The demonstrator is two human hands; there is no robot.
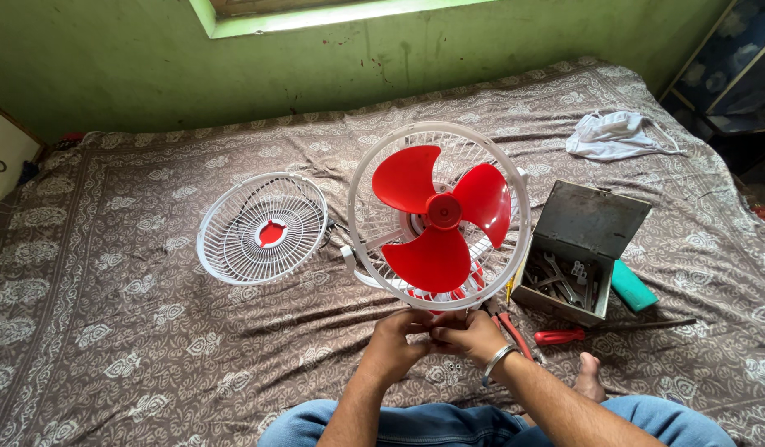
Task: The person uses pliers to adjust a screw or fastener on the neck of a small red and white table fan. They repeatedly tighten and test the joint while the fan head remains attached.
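The fan (438,217) stands on the bed (109,331) just before me; my left hand (396,341) and right hand (469,333) pinch its lower rim. It looks light, the thin cage bendable, so the rim is safest. Beyond lie the loose front grille (262,228) and toolbox (579,252).
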